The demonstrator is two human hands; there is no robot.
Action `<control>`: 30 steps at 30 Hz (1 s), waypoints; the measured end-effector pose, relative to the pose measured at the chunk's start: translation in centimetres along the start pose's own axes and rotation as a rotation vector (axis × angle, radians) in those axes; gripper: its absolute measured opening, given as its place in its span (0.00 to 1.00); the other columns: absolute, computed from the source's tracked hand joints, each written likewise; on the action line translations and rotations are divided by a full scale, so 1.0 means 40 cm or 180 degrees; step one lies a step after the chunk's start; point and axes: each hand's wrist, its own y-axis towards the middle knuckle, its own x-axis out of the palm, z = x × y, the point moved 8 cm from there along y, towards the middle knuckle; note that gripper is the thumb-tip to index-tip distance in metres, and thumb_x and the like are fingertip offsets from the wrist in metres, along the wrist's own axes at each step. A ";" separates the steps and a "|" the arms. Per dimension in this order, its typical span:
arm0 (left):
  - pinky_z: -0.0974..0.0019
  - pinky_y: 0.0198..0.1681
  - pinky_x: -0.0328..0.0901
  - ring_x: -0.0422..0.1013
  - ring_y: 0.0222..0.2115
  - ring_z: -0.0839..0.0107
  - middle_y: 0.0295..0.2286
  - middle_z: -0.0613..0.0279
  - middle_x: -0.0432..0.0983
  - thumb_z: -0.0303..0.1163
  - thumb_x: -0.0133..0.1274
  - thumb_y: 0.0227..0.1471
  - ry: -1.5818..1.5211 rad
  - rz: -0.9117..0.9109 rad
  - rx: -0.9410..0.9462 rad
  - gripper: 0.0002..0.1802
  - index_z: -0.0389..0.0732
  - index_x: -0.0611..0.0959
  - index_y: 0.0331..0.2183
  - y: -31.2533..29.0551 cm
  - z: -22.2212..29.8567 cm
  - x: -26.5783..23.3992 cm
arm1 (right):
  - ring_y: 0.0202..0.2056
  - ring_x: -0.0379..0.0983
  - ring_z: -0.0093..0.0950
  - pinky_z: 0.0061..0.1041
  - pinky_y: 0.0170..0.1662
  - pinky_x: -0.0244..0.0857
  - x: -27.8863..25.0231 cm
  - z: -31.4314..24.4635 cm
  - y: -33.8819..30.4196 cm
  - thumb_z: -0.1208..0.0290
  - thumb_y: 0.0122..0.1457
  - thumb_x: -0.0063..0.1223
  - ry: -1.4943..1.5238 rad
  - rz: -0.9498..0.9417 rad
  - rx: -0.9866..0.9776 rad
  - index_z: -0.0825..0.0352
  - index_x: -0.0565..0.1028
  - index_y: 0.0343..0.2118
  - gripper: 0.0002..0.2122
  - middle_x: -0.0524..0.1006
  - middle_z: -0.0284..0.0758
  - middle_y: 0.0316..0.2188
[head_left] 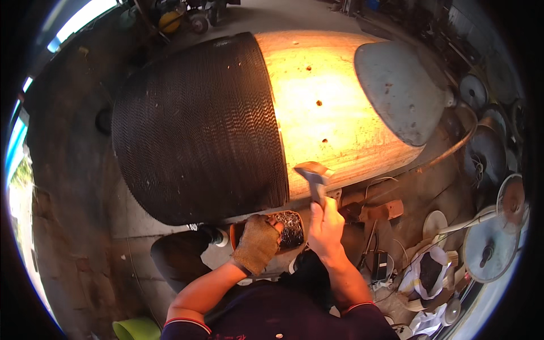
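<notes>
My right hand (327, 229) is closed round the handle of a hammer (315, 180), whose head is raised in front of the lower edge of a big wooden drum (345, 156). My left hand (258, 243), in a brown fingerless work glove, is over a reddish-brown box (302, 222) between my knees. Its fingers are curled at the box's contents, small dark and shiny bits like nails (291, 225); what they pinch is hidden. Dense dark ridged rows (198, 130) cover the drum's left part. Its bare pale wood on the right has several dark holes.
A grey lamp shade (396, 93) hangs over the drum's right end and lights the wood brightly. Metal discs (490, 249), an open white sack (426, 273) and cables crowd the floor at right. A lime-green container (136, 328) stands at lower left.
</notes>
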 end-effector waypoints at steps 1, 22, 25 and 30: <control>0.52 0.45 0.64 0.71 0.40 0.56 0.34 0.57 0.74 0.35 0.56 0.52 -0.0083 -0.0121 -0.0005 0.08 0.44 0.78 0.35 -0.021 -0.028 0.040 | 0.19 0.71 0.43 0.33 0.24 0.64 -0.024 -0.001 -0.026 0.67 0.70 0.48 0.0314 0.0248 -0.0049 0.72 0.70 0.39 0.11 0.73 0.47 0.19; 0.58 0.36 0.69 0.79 0.32 0.58 0.27 0.56 0.82 0.31 0.58 0.44 0.1769 -0.1824 0.0493 0.06 0.42 0.88 0.26 0.018 0.091 -0.004 | 0.19 0.64 0.17 0.18 0.21 0.56 -0.054 0.023 -0.048 0.54 0.71 0.46 0.1404 0.0632 0.0118 0.69 0.70 0.40 0.18 0.70 0.30 0.22; 0.58 0.35 0.68 0.79 0.32 0.61 0.26 0.58 0.82 0.32 0.57 0.45 0.1943 -0.1735 0.0575 0.07 0.43 0.87 0.27 0.015 0.091 -0.002 | 0.20 0.68 0.24 0.28 0.21 0.60 -0.023 0.046 -0.022 0.59 0.70 0.50 -0.0360 0.0594 -0.0221 0.70 0.67 0.32 0.17 0.69 0.35 0.23; 0.59 0.35 0.68 0.79 0.33 0.62 0.27 0.58 0.81 0.33 0.57 0.46 0.1699 -0.1287 0.0598 0.07 0.42 0.87 0.27 0.009 0.068 0.001 | 0.17 0.64 0.22 0.26 0.20 0.58 0.013 0.065 -0.057 0.61 0.71 0.47 0.0495 -0.0138 0.0612 0.71 0.69 0.34 0.15 0.69 0.33 0.16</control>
